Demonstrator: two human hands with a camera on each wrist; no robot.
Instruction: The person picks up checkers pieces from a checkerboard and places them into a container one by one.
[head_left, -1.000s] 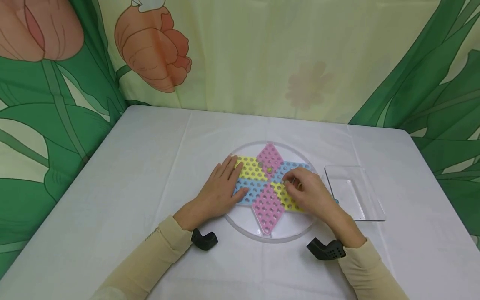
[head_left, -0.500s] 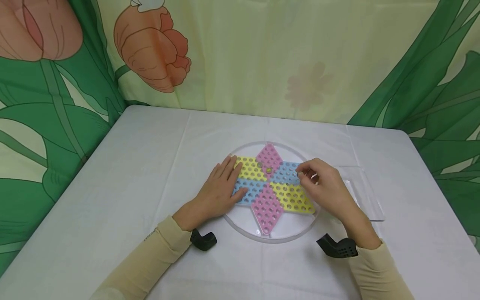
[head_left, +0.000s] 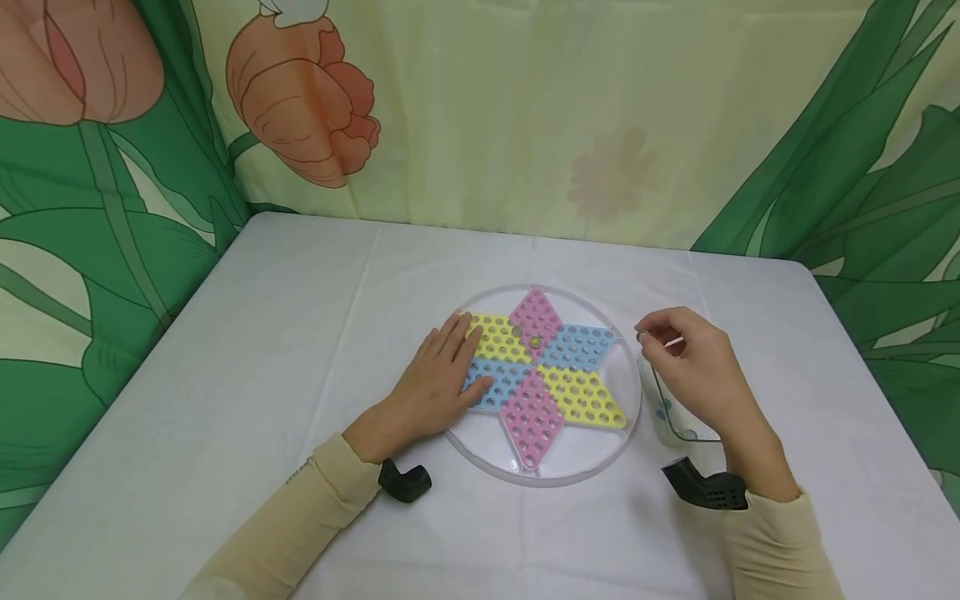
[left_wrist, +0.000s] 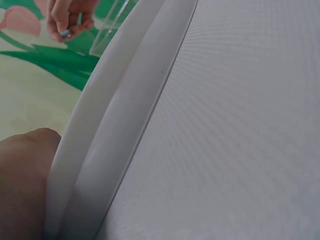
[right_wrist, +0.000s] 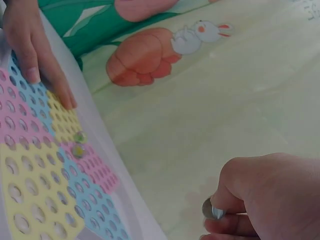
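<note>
A round Chinese checkers board (head_left: pixel 585 392) with a pink, yellow and blue star lies on the white table. My left hand (head_left: pixel 435 383) rests on its left side, fingers spread over the yellow and blue parts. Off the board's right edge, my right hand (head_left: pixel 697 362) pinches a glass marble (right_wrist: pixel 213 208) between thumb and fingers, raised above a clear plastic box (head_left: pixel 686 439). Several marbles (head_left: pixel 664 408) show inside the box; the hand hides part of it. Two marbles (right_wrist: pixel 78 150) sit in holes near the star's pink far point.
The white-covered table (head_left: pixel 300 317) extends around the board on all sides. A floral curtain (head_left: pixel 480 117) hangs behind its far edge. A black wrist mount (head_left: pixel 705 485) sits under the right wrist, and another black mount (head_left: pixel 405 482) under the left.
My right hand has moved right, from above the board's blue and yellow parts to over the clear box. The left hand and the two marbles on the board have stayed put.
</note>
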